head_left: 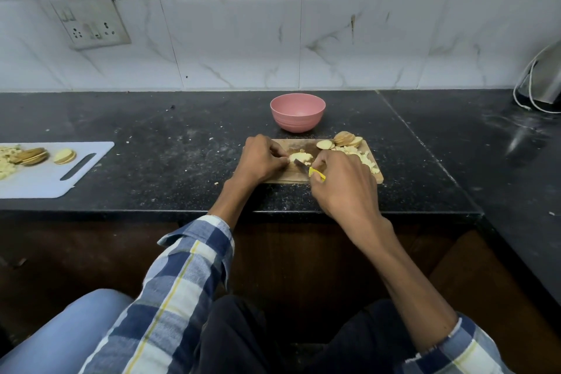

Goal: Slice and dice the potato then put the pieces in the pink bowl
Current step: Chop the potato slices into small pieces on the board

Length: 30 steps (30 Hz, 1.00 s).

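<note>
A wooden cutting board lies on the black counter. On it my left hand pinches a stack of potato slices with curled fingers. My right hand grips a yellow-handled knife, its blade on the slices. Diced potato pieces are heaped at the board's right side, and uncut round slices lie at its far right corner. The pink bowl stands just behind the board; no pieces show inside it.
A white plastic cutting board with more potato slices and bits lies at the left. A steel appliance with a white cord stands at the far right. The counter's front edge runs below my wrists. Crumbs dot the counter.
</note>
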Motion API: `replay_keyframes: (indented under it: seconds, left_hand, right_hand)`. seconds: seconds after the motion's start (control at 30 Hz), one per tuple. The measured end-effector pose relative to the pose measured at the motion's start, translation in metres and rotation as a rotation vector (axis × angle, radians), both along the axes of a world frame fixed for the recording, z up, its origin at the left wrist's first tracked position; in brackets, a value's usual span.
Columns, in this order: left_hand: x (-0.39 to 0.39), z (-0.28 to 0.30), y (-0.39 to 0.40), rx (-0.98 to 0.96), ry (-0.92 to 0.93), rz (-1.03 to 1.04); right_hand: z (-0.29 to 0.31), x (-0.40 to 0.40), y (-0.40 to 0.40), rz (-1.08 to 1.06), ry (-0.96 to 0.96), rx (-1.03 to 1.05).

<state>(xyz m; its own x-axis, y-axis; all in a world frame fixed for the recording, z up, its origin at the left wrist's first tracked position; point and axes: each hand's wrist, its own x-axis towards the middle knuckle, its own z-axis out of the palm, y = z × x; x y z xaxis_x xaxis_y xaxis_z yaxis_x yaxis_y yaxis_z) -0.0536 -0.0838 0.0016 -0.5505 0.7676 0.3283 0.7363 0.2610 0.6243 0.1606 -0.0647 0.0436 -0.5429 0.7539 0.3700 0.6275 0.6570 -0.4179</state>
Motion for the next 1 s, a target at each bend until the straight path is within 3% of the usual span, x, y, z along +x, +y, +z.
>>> replay_keyframes:
  seconds: [0.13, 0.5, 0.67, 1.0]
  left_hand:
    - [-0.001, -0.003, -0.006, 0.012, -0.043, -0.035]
    - [-0.003, 0.008, 0.012, -0.163, 0.13, -0.261]
    - [-0.008, 0.013, 0.024, -0.243, 0.207, -0.327]
    - [0.025, 0.01, 0.051, -0.143, 0.162, -0.359]
  right_hand:
    - [-0.013, 0.001, 0.02, 0.026, 0.073, 0.023]
    - [-0.028, -0.02, 0.131, 0.025, 0.398, 0.104]
    - [-0.046, -0.021, 0.163, -0.077, 0.553, -0.137]
    - [-0.057, -0.024, 0.166, 0.024, 0.456, -0.203]
